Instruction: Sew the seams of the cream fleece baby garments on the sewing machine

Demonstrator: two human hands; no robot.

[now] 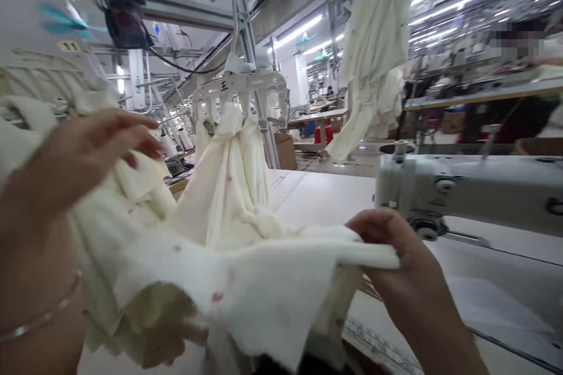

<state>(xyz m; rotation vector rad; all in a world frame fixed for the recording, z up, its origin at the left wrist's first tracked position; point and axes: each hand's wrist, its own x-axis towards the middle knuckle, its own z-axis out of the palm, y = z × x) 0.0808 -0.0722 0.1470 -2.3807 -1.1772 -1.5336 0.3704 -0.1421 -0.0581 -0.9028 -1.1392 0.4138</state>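
A cream garment (272,281) with small reddish spots is spread in front of me, its lower folds hanging toward my lap. At its right end, my right hand (391,258) pinches a folded edge between thumb and fingers. My left hand (92,152) is raised at the left, somewhat blurred, fingers stretched out and holding nothing. Behind it hang more cream cloth pieces (141,181). A white hanger clamp (241,88) marked with a dark character grips gathered cream cloth (237,176) just beyond the garment.
To the right stands a sewing machine (475,187) on a white table (316,190). More cream garments (378,41) hang from above at the upper right. Metal rails (189,9) run overhead. Other workstations with a long table (484,94) lie in the background.
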